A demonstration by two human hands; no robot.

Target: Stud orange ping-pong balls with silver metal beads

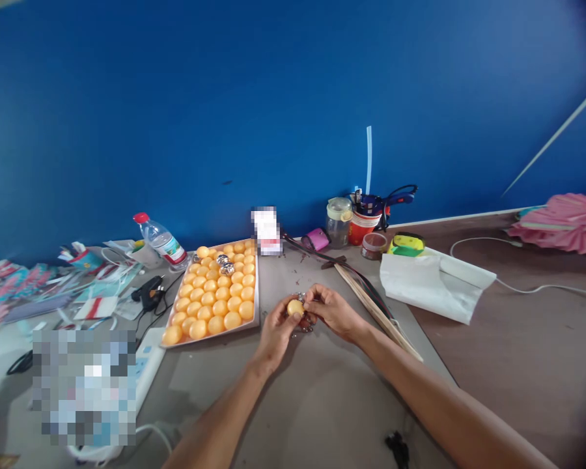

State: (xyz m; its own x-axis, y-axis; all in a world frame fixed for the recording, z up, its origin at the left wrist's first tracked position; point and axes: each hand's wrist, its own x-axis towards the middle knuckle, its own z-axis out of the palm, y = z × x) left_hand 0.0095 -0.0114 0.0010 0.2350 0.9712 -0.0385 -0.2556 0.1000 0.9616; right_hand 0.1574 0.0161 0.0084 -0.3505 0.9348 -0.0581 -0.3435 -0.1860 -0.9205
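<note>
My left hand (275, 331) is closed round an orange ball (295, 309) that looks like a table tennis ball. My right hand (333, 311) is pinched at the ball's right side; whatever lies between its fingertips is too small to name. Small shiny silver pieces (303, 331) lie on the table just under the hands, partly hidden by them. To the left, a shallow white-edged tray (258, 286) holds rows of similar orange balls (219, 308). Near its back, a few balls have a silver covering (227, 268).
A water bottle (165, 242) leans behind the tray. A white power strip (149, 365) and a black glue gun (150, 293) lie left. Behind the hands stand a glass jar (338, 225) and red cups (362, 228). Thin sticks (378, 312) and white paper (427, 286) lie right.
</note>
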